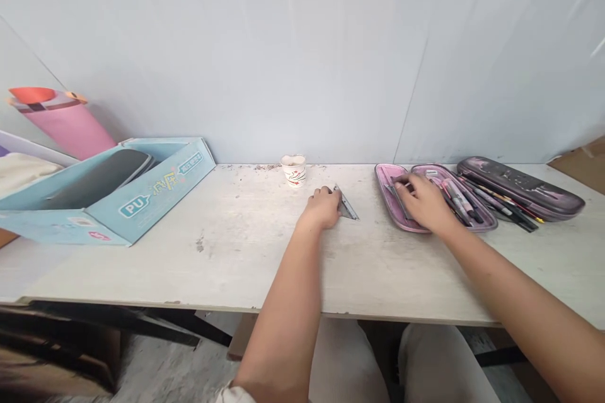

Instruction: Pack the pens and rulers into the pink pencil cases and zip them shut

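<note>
In the head view my left hand [325, 206] rests on the tabletop, its fingers closed on a clear set square [348, 206] that sticks out to the right. My right hand [423, 200] is over the left part of an open pink pencil case [384, 192]. Its fingers are closed on a thin, grey, ruler-like piece [401, 200] lying in the lid side; my fingers partly hide it. Beside that hand, in the other half of the case, are several pens and markers [458, 195] and a whitish eraser-like block [432, 173].
A paper cup [293, 170] stands near the wall. At left, a light blue box [161, 192] holds a dark case [106, 177], with a pink container [66, 126] behind it. A closed dark pencil case [520, 189] lies at right beside loose pencils [513, 204]. A cardboard box [583, 160] sits far right.
</note>
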Tool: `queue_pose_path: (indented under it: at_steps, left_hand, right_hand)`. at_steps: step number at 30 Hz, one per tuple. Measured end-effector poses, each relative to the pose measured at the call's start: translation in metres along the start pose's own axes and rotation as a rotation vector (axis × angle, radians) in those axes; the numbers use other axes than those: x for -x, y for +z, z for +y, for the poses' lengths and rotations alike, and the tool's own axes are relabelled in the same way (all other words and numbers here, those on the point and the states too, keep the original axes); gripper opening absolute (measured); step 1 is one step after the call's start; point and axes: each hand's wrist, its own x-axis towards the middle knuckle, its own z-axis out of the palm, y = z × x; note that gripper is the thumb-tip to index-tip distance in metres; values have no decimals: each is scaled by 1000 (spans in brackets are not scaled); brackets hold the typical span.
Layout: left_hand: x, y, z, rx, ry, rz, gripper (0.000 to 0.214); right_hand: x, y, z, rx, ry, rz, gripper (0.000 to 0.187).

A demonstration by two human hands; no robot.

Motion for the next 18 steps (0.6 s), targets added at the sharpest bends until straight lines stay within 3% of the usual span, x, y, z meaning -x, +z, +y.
queue_pose_path:
  at_steps: [5,9,12,15,18]
  left_hand:
    - [7,4,16,-22,65,117,28]
    - [10,4,21,16,75,168,27]
    - [6,4,22,126,93,276,28]
    - [1,5,30,340,182,399,34]
    - [-2,11,42,409,305,377,42]
  right_hand:
    - [-1,28,-49,107,-19,-270,29]
    - [-4,45,-65,211,-5,-404,34]
    - [-9,42,-62,152,1,-309,34]
    - [-15,25,-42,21,39,-106,33]
    - [-14,9,-9,-9,129,47,31]
